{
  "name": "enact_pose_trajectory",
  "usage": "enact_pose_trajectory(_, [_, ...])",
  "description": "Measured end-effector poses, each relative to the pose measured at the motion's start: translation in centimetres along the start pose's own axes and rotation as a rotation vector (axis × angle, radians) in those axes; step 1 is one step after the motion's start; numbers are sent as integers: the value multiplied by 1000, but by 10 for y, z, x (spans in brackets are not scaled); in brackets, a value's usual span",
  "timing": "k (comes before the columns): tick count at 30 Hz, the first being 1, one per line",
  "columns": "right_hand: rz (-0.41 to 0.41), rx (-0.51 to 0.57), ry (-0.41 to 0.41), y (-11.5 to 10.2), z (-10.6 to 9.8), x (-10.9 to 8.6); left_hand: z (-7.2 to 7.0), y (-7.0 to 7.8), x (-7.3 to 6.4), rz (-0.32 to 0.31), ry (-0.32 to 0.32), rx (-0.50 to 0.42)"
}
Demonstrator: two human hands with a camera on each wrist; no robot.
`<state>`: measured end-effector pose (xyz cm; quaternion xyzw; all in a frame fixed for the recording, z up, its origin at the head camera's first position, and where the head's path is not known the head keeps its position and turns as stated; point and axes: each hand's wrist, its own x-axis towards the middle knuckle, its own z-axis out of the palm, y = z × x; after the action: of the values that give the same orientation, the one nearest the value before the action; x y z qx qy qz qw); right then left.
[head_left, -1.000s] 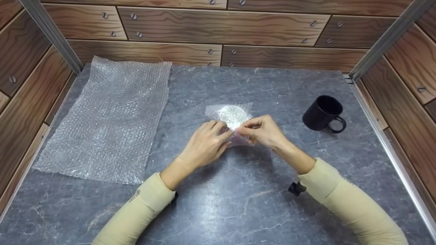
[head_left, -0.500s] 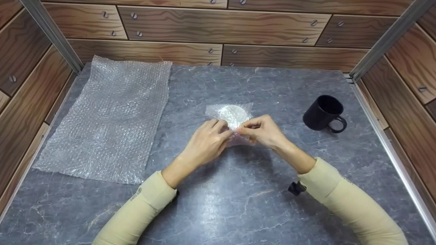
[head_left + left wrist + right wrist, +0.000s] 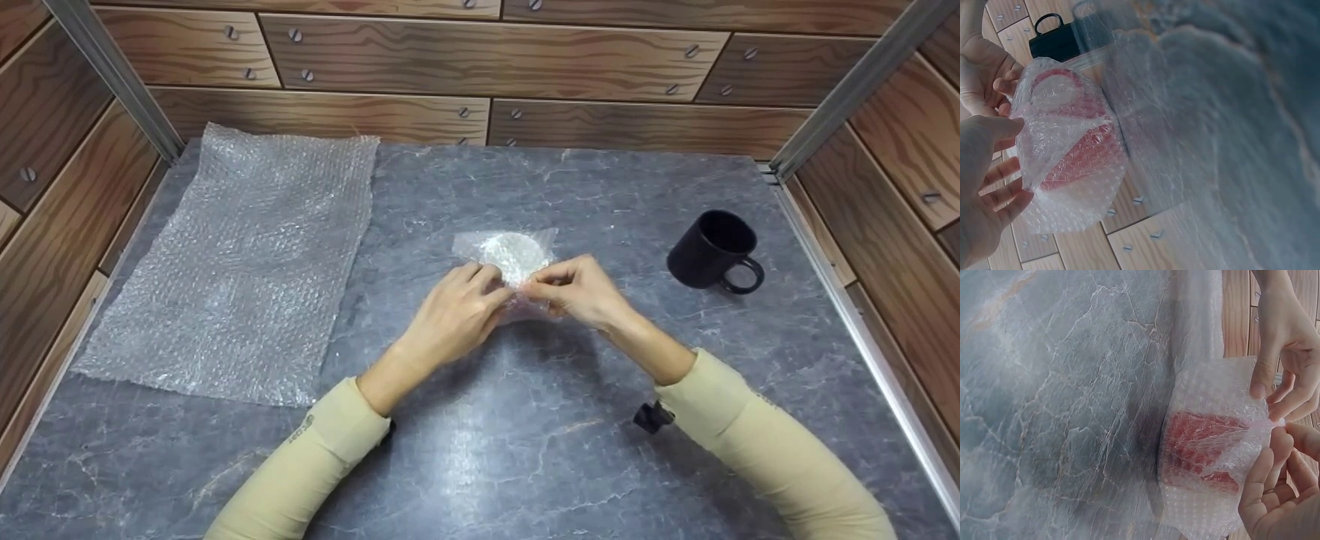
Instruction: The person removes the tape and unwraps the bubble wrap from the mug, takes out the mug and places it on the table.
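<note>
A red mug (image 3: pixel 1199 439) stands wrapped in clear bubble wrap (image 3: pixel 1081 208) in the middle of the table. Its handle shows through the film in the left wrist view. At the near upper side of the bundle, my left hand (image 3: pixel 454 311) holds the wrap, its thumb against the film and some fingers spread along it. My right hand (image 3: pixel 581 292) pinches a gathered bit of film between thumb and forefinger, close beside the left fingers. The pinched spot is partly hidden by the fingers.
A flat sheet of bubble wrap (image 3: pixel 247 262) lies along the left of the grey marbled table (image 3: pixel 480 457). The black mug (image 3: pixel 694 255) stands upright at the right, handle rightward. Wood-patterned panels (image 3: pixel 487 60) and metal posts (image 3: pixel 862 82) enclose the table.
</note>
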<state>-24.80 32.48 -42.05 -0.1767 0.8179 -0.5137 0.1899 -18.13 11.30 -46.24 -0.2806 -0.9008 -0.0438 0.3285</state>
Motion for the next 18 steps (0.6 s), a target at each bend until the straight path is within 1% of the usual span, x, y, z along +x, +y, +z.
enact_pose_trajectory(6, [0,0,8,0,0,0,0,0,0,-5,0,1])
enact_pose_trajectory(14, [9,50,-8,0,1,0,0,1,0,-8,12,-4])
enact_pose_trajectory(18, [15,44,-6,0,2,0,0,1,1,-9,4,-9])
